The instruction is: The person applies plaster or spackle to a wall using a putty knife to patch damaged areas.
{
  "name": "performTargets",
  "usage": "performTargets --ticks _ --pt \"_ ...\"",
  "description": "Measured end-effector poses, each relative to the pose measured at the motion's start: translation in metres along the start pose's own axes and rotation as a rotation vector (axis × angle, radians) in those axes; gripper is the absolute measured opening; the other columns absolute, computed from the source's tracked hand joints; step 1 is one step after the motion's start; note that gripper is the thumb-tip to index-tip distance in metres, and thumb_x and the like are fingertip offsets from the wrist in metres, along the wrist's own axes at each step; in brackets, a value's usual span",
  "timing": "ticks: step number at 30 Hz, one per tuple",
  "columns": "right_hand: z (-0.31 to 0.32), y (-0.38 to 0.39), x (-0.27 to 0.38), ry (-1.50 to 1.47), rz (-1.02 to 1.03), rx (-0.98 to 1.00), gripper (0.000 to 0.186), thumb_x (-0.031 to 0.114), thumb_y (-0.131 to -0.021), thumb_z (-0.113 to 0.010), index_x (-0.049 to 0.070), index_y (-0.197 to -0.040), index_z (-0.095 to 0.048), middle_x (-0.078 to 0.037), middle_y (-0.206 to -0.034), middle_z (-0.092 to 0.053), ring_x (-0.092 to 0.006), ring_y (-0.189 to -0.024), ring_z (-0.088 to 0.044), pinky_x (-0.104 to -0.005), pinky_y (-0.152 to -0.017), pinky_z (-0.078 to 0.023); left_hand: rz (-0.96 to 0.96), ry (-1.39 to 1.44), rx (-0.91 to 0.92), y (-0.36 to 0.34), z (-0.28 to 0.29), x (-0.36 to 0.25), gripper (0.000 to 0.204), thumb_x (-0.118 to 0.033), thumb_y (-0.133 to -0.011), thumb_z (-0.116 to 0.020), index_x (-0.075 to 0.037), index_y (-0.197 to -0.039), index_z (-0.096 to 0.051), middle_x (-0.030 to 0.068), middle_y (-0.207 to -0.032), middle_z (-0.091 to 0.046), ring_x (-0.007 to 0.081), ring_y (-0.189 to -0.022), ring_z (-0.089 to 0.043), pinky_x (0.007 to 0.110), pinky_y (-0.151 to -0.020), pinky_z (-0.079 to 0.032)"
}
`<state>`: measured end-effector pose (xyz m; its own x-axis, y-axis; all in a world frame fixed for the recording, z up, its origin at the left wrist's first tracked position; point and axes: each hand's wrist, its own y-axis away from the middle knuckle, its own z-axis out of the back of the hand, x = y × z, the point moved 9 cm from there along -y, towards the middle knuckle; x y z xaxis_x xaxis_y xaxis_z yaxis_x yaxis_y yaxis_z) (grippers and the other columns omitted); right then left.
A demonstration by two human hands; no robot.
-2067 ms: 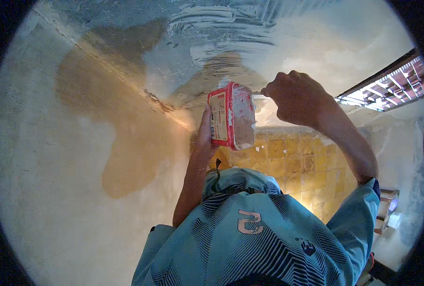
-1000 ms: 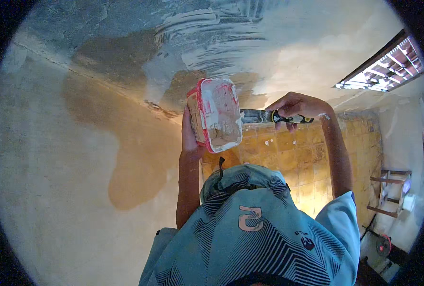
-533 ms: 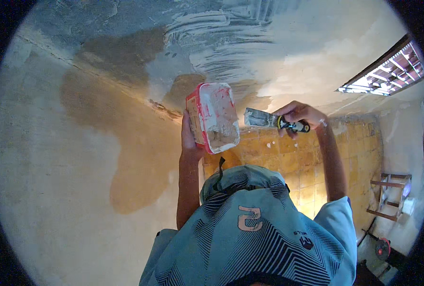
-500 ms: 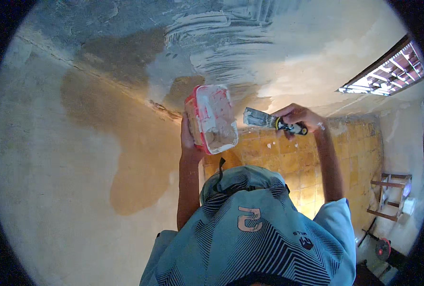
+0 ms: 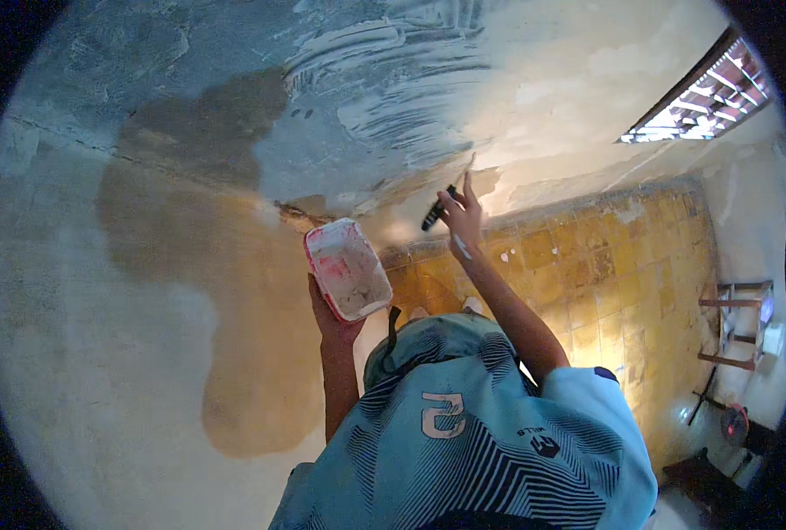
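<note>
My left hand (image 5: 334, 324) is wrapped round the side of a red-and-white plastic tub (image 5: 349, 269). White paste is smeared over the tub's inner walls and base, and its mouth tilts up toward me. My right hand (image 5: 465, 221) grips the black handle of a putty knife (image 5: 433, 210), with the index finger stretched up along it. The knife is raised toward the wall in front of me (image 5: 534, 106), beside a darker patch. Its blade hardly shows, so I cannot tell whether it touches. Ridged streaks of paste (image 5: 393, 75) mark the wall higher up.
A side wall (image 5: 119, 353) with a brown patch stands at the left, meeting the front wall at a cracked corner (image 5: 300, 215). Yellow tiles (image 5: 587, 274) cover the floor. At the right are a barred window (image 5: 706, 97), a wooden stool-like frame (image 5: 736, 325) and a fan (image 5: 734, 424).
My right hand has moved left and turned, bringing the putty knife up toward the wall. The tub in my left hand has shifted left and lower, with its tilt changed.
</note>
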<state>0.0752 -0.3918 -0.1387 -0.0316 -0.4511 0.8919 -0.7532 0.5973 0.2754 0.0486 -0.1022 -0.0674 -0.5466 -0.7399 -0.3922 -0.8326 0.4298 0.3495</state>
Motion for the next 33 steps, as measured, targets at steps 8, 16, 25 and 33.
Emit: performTargets --ticks 8,16,25,33 --pt "-0.081 -0.044 -0.046 -0.111 0.069 -0.178 0.066 0.004 -0.09 -0.071 0.003 -0.15 -0.043 -0.004 -0.084 -0.064 -0.0078 -0.065 -0.054 -0.0246 -0.052 -0.044 -0.202 -0.472 0.102 0.034 0.004 -0.037 0.07 -0.064 -0.097 -0.045 -0.02 -0.151 -0.04 0.0088 -0.148 -0.049 0.0341 -0.135 -0.048 0.057 -0.111 -0.039" --pt "-0.06 -0.003 -0.049 -0.24 0.109 -0.196 0.087 0.006 -0.087 -0.073 0.002 -0.158 -0.023 -0.011 -0.092 -0.068 -0.0158 -0.071 -0.061 -0.0299 -0.061 -0.053 -0.015 0.0 -0.054 0.029 0.05 -0.037 0.062 -0.059 -0.094 -0.056 -0.021 -0.142 -0.047 0.0102 -0.135 -0.056 0.0394 -0.12 -0.057 0.062 -0.092 -0.051" --pt "-0.111 -0.009 -0.048 -0.011 0.302 -0.231 0.057 0.018 -0.083 -0.079 -0.001 -0.133 -0.056 -0.006 -0.08 -0.065 -0.0127 -0.07 -0.057 -0.0305 -0.062 -0.049 -0.06 -0.271 -0.061 0.031 0.069 -0.051 0.071 -0.054 -0.092 -0.06 -0.021 -0.149 -0.032 0.0094 -0.143 -0.048 0.0369 -0.127 -0.05 0.064 -0.096 -0.048" --pt "-0.034 -0.045 -0.022 -0.145 0.384 -0.335 0.077 0.009 -0.086 -0.075 -0.004 -0.151 -0.036 -0.017 -0.097 -0.07 -0.0159 -0.079 -0.067 -0.0271 -0.058 -0.055 -0.061 -0.08 -0.058 0.037 0.046 -0.048 0.064 -0.056 -0.096 -0.053 -0.019 -0.147 -0.042 0.0083 -0.144 -0.05 0.0341 -0.13 -0.049 0.058 -0.104 -0.044"
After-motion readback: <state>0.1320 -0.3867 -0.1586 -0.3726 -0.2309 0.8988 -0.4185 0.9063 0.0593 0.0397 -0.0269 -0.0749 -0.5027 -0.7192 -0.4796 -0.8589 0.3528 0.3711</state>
